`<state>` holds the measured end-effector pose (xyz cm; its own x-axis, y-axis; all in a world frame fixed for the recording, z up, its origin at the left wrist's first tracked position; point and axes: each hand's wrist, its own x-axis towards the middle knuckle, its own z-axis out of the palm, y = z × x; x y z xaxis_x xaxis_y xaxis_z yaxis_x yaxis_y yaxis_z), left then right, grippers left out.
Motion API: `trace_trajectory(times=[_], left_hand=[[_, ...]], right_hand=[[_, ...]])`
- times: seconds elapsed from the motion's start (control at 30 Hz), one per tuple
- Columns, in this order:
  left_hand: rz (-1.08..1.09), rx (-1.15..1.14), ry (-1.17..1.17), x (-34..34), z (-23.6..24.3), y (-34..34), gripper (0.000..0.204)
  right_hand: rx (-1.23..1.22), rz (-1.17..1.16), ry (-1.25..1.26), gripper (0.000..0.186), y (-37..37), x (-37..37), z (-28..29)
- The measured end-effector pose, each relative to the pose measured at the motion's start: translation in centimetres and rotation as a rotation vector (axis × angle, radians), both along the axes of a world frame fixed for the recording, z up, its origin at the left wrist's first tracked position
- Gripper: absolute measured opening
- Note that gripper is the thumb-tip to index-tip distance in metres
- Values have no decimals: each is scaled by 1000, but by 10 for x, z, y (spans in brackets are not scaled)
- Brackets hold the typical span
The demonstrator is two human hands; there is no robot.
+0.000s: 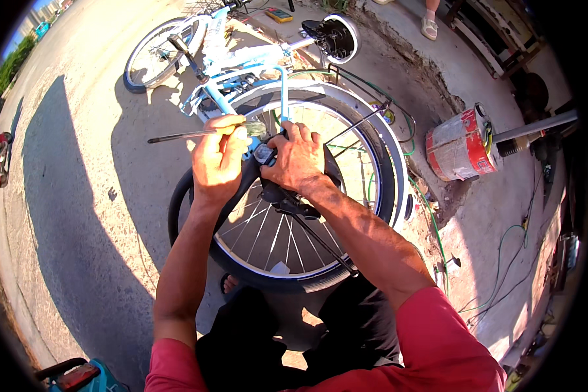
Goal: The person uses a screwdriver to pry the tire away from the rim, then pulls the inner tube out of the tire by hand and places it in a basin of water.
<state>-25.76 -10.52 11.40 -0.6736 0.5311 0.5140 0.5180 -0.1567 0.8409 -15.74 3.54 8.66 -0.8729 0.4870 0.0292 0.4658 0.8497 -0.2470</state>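
Observation:
A light blue bicycle [221,98] lies on its side before me, its rear wheel [285,235] uppermost, with spokes, a silver rim and a black tire. My left hand [219,157] is closed on a screwdriver [168,137], whose shaft points left and whose translucent handle shows between and beside my fingers, above the wheel's middle. Just right of it, my right hand [297,157] has its fingers curled over the blue frame and dark parts at the wheel's hub; exactly what they grip is partly hidden.
A red-and-white bucket [460,147] stands right, beside a metal pole [529,132]. Green hoses [431,215] cross the ground. A yellow device [278,14] lies beyond the bicycle. A bystander's foot [430,27] shows at the top right, a teal case [95,379] at lower left.

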Motion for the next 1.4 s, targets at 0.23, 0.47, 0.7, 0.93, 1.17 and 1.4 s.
trace_trajectory(times=[0.23, 0.47, 0.7, 0.93, 1.17, 1.4], left_hand=[[-113, -174, -242, -20, -54, -21, 17], [-20, -48, -149, -17, -46, -26, 19], [-70, -214, -168, -20, -63, -21, 19], [-87, -235, -199, -24, -59, -24, 19], [100, 155, -93, 2, -11, -26, 20], [51, -8, -180, -9, -5, -19, 22]], right_hand=[[-6, 29, 10, 63, -10, -6, -6], [-18, -3, 111, 59, -11, -8, -18], [-19, -5, 101, 61, -17, -6, 4], [-13, -58, 17, 60, -19, -16, 3], [13, -46, 23, 60, -16, -15, -8], [-4, -71, -19, 60, -15, -18, -12]])
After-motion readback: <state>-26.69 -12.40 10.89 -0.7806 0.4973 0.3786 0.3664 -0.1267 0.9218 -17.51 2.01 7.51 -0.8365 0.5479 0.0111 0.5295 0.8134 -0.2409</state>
